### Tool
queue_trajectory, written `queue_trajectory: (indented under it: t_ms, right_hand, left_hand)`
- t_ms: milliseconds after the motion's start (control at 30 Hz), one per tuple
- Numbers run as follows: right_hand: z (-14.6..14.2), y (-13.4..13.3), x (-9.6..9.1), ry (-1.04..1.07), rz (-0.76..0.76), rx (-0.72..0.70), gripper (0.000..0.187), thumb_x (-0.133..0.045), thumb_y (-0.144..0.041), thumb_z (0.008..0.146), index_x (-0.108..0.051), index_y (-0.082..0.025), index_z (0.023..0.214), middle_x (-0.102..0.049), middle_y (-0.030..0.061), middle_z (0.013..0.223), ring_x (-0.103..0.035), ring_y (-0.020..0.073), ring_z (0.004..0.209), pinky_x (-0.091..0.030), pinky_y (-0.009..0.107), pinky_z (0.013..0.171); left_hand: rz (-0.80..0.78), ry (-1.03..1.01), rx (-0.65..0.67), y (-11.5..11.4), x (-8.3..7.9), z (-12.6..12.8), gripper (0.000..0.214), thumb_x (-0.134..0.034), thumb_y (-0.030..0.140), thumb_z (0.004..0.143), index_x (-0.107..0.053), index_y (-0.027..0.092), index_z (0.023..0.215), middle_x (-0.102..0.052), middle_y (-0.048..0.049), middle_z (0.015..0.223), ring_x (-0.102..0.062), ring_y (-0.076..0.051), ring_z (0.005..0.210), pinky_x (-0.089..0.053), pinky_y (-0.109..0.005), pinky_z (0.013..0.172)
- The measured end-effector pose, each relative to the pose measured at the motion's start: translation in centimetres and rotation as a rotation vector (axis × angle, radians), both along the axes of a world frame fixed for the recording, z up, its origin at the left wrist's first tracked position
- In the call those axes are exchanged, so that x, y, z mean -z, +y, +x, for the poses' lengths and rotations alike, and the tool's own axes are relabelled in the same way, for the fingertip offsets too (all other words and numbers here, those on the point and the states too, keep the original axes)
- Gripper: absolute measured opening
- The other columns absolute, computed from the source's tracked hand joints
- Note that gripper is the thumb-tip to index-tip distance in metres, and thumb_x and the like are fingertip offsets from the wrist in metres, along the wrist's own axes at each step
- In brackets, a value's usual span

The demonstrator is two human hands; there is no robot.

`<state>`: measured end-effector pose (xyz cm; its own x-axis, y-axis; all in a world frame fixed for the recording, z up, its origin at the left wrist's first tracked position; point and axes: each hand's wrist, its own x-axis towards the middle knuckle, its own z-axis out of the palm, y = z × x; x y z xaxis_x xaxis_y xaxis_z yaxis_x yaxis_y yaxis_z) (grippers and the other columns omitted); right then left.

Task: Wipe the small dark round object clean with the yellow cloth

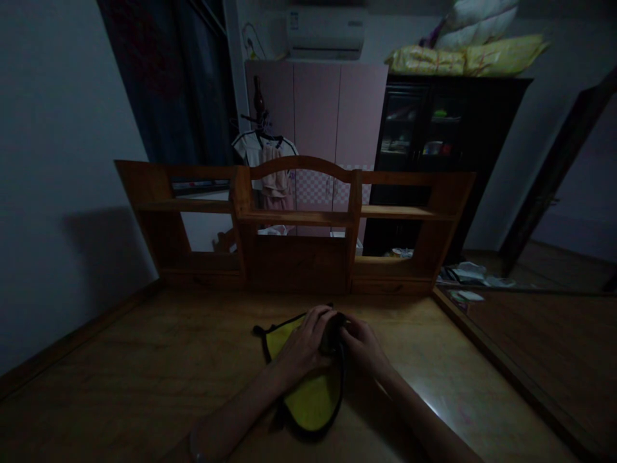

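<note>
Through the head view, I have a flat yellow fabric piece with black edging (315,405) on the glossy, honey-coloured wooden desk (168,360). My right hand (364,342) pinches its dark edge; my left hand (306,337) lies across it, grip too dim to tell. I judge it midway: edge gathered, nothing released yet.

Left hand (307,337) palm-down, right hand (364,344) pinching (forearms (245,408) angled inward).
</note>
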<state>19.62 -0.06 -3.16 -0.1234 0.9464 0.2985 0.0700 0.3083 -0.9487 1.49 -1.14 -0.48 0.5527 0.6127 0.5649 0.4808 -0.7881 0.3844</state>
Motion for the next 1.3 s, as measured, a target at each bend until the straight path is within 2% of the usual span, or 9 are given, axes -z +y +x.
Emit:
queue_trajectory:
  t_ms: [100,233,400,600,767,967,1133,1300]
  right_hand:
    - [0.2,-0.2,-0.2,-0.066,0.075,0.041,0.034,-0.057,-0.032,0.08,-0.063,-0.02,0.112,-0.068,0.0065,0.106,-0.061,0.0246,0.099,-0.048,0.042,0.09]
    - [0.3,-0.7,-0.4,-0.103,0.11,0.069,0.031,-0.055,-0.03,0.082,-0.062,-0.022,0.111,-0.068,0.0063,0.106,-0.062,0.0236,0.099,-0.049,0.04,0.089]
    - [0.0,-1.2,-1.1,-0.154,0.159,0.065,0.026,-0.053,-0.028,0.085,-0.062,-0.021,0.108,-0.068,0.0071,0.102,-0.063,0.0226,0.095,-0.049,0.037,0.084]
    - [0.0,-1.5,-1.2,-0.133,0.123,0.072,0.024,-0.053,-0.033,0.086,-0.061,-0.021,0.105,-0.068,0.0061,0.096,-0.063,0.0225,0.09,-0.05,0.035,0.078]
    - [0.1,-1.8,-1.3,-0.125,0.108,0.085,0.026,-0.055,-0.039,0.085,-0.061,-0.022,0.104,-0.068,0.0062,0.091,-0.063,0.0219,0.083,-0.051,0.032,0.072]
    - [0.1,-1.8,-1.5,-0.229,0.184,0.091,0.023,-0.05,-0.037,0.088,-0.059,-0.021,0.1,-0.066,0.0043,0.081,-0.061,0.0182,0.073,-0.049,0.028,0.067]
    - [-0.1,-1.7,-1.5,-0.291,0.232,0.098,0.021,-0.047,-0.03,0.089,-0.059,-0.02,0.103,-0.066,0.0042,0.082,-0.061,0.0175,0.073,-0.049,0.027,0.065]
    - [-0.3,-1.8,-1.5,-0.257,0.253,0.116,0.026,-0.047,-0.026,0.087,-0.058,-0.021,0.11,-0.067,0.0059,0.09,-0.062,0.0193,0.081,-0.05,0.029,0.071]
  left_hand:
    - [-0.026,0.015,0.068,-0.2,0.1,0.0,0.093,-0.072,0.013,0.065,-0.021,0.026,0.141,-0.035,-0.0121,0.14,-0.033,-0.029,0.133,-0.036,-0.052,0.107]
    - [-0.053,0.018,0.079,-0.5,0.2,0.0,0.093,-0.07,0.011,0.065,-0.02,0.025,0.142,-0.034,-0.0116,0.142,-0.032,-0.028,0.134,-0.034,-0.05,0.108]
    - [-0.046,0.037,0.056,-0.4,0.4,0.0,0.091,-0.069,0.011,0.064,-0.022,0.024,0.141,-0.036,-0.0111,0.141,-0.033,-0.027,0.133,-0.034,-0.048,0.109]
    - [0.012,0.031,0.008,0.2,1.3,0.1,0.096,-0.072,0.008,0.058,-0.023,0.021,0.139,-0.04,-0.0118,0.138,-0.038,-0.027,0.13,-0.036,-0.047,0.108]
    - [0.022,0.031,-0.012,-0.1,1.1,0.0,0.102,-0.076,0.006,0.058,-0.019,0.023,0.141,-0.037,-0.0125,0.14,-0.036,-0.028,0.131,-0.037,-0.048,0.107]
    - [0.051,0.051,-0.02,-0.1,1.0,-0.1,0.103,-0.078,0.005,0.056,-0.021,0.022,0.14,-0.038,-0.0128,0.139,-0.037,-0.029,0.131,-0.037,-0.048,0.107]
    - [0.072,0.065,-0.054,-0.2,0.9,-0.1,0.105,-0.08,0.006,0.057,-0.019,0.024,0.141,-0.037,-0.0128,0.14,-0.035,-0.029,0.132,-0.037,-0.048,0.107]
    - [0.086,0.087,-0.081,-0.3,0.6,-0.1,0.11,-0.083,0.007,0.056,-0.016,0.024,0.142,-0.036,-0.0123,0.141,-0.034,-0.029,0.133,-0.036,-0.047,0.108]
